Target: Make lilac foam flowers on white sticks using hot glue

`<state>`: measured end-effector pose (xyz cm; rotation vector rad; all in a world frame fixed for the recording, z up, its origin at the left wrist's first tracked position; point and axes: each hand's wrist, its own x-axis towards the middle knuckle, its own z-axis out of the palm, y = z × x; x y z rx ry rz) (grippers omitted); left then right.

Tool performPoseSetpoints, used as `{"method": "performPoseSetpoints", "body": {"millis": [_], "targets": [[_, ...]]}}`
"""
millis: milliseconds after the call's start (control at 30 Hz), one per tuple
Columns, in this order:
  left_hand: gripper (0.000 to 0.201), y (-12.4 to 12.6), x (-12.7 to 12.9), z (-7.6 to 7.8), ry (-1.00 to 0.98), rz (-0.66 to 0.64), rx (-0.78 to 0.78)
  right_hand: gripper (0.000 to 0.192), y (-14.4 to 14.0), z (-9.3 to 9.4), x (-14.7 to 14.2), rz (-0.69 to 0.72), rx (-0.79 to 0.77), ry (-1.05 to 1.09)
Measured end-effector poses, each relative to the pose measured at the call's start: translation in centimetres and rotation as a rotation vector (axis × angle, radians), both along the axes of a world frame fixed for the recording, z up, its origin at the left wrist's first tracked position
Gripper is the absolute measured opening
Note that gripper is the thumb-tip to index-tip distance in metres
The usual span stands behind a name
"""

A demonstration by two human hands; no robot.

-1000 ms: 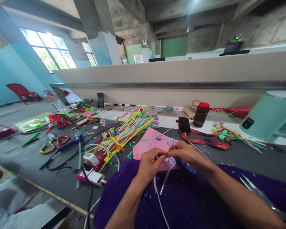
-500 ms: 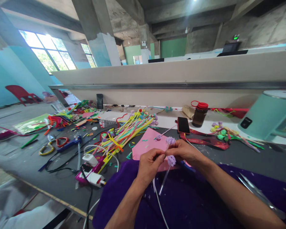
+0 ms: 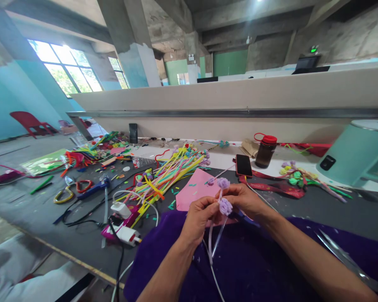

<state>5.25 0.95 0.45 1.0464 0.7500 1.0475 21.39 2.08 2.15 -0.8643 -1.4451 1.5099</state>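
My left hand [image 3: 198,218] is closed, with thumb and fingers pinched at a lilac fuzzy pipe-cleaner flower [image 3: 226,206]. A pale stem [image 3: 210,241] hangs below that hand. Fingers of my right hand [image 3: 247,200] are closed about the same flower from the other side. Just above the fingertips shows a second lilac flower [image 3: 223,183], apparently joined to the first by a short stem. A clear stick [image 3: 219,239] slants down beneath the hands, its upper end hidden. Part of a blue object [image 3: 247,219] shows under my right hand.
Pink paper [image 3: 192,191] lies behind my hands. Pipe cleaners [image 3: 173,172], scissors [image 3: 69,191], a blue glue gun [image 3: 94,188] and a power strip [image 3: 121,228] lie leftward. A phone [image 3: 243,166], bottle [image 3: 266,152] and kettle [image 3: 354,153] stand rightward. Metal scissors [image 3: 340,256] lie on purple cloth [image 3: 255,268].
The two flowers have shifted slightly left and turned, and the lower one now sits in front of my fingertips. A pale stem now hangs below my left hand. The view has moved slightly.
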Motion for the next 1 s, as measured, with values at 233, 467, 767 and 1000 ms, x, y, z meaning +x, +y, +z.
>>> {"method": "performPoseSetpoints", "body": {"millis": [233, 467, 767, 1000], "targets": [[0.021, 0.1, 0.3, -0.5, -0.031, -0.004, -0.119, 0.017, -0.5, -0.2, -1.2, -0.111, -0.029, 0.031], [0.020, 0.5, 0.3, -0.6, 0.052, 0.190, 0.039, 0.018, -0.8, 0.8, -1.5, -0.260, 0.105, -0.211], [0.026, 0.3, 0.2, -0.4, -0.040, 0.151, -0.084, 0.010, -0.9, 0.4, -1.7, -0.351, 0.277, -0.338], [0.023, 0.4, 0.3, -0.7, -0.081, 0.149, -0.132, 0.015, -1.6, 0.4, -2.2, -0.452, 0.572, -0.466]]}}
